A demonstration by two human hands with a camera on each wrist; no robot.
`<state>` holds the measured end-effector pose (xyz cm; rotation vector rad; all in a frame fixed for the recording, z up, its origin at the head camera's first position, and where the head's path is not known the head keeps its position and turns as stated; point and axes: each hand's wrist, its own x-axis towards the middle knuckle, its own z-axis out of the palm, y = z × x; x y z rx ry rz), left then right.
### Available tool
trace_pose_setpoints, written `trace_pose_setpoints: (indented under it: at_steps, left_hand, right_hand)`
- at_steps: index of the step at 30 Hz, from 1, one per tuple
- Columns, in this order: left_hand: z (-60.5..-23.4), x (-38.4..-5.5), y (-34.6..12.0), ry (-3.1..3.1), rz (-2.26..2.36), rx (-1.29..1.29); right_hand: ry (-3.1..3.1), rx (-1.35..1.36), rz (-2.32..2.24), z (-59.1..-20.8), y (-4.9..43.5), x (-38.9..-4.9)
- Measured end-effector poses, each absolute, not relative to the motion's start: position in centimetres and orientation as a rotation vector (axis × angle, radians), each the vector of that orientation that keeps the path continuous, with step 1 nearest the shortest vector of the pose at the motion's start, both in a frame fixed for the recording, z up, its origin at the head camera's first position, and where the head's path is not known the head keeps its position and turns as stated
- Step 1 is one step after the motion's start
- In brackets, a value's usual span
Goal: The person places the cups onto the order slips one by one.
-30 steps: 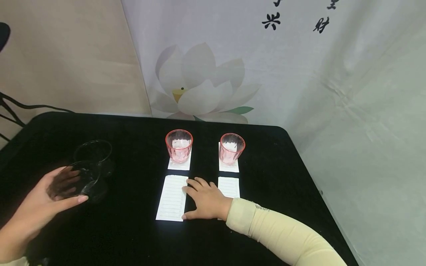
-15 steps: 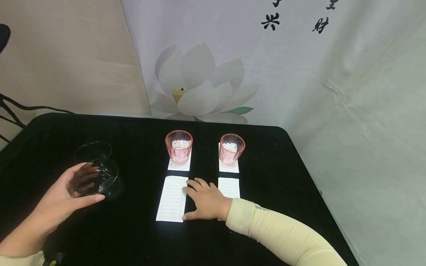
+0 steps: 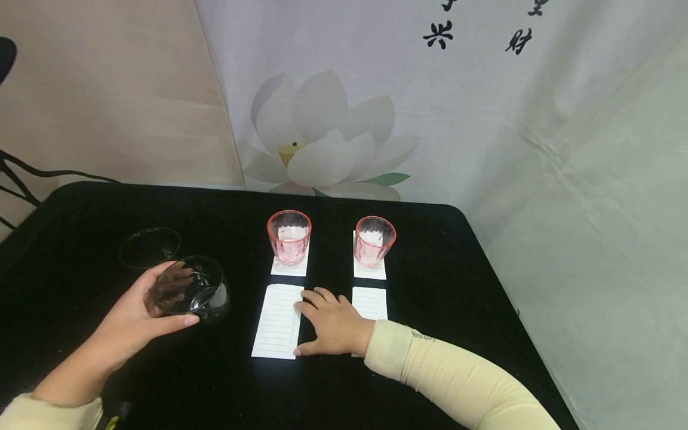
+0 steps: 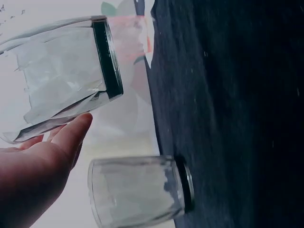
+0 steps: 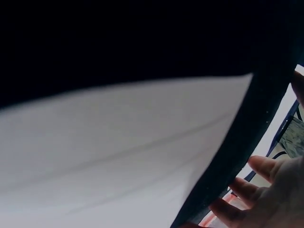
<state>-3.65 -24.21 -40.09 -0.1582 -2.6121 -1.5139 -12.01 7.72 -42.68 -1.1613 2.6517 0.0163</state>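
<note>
My left hand grips a clear glass round its side, thumb in front and fingers behind. In the left wrist view this glass is held off the dark tabletop, while a second clear glass stands on it. That standing glass shows behind my left hand in the head view. My right hand rests with fingers spread between two lined paper slips, its fingertips and thumb at the edge of the left slip. Its wrist partly covers the right slip.
Two pink-tinted glasses with red rims, the left one and the right one, stand on white paper slips further back. The black-covered table ends at a white curtain with a printed flower. Thin black bars are at the left.
My left hand has moved right with the clear glass, from beside the standing glass toward the left paper slip. My right hand has stayed in place.
</note>
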Motion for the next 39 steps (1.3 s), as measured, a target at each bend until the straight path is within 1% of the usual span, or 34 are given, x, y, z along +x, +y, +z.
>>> trace_pose_setpoints:
  at_steps: [8, 23, 39]
  left_hand:
    - [-39.9, -4.0, -22.4, -2.577, -1.548, -0.201]
    - [-39.6, -4.7, -19.3, -2.603, -1.623, -0.119]
    - [-39.8, -5.6, -16.9, -2.587, -1.694, -0.095]
  right_hand:
    - [2.652, -1.161, 0.005, -42.7, 7.8, -12.1]
    - [2.645, -1.155, -0.009, -42.5, 7.8, -12.0]
    - [2.654, -1.165, -0.003, -42.6, 7.7, -12.1]
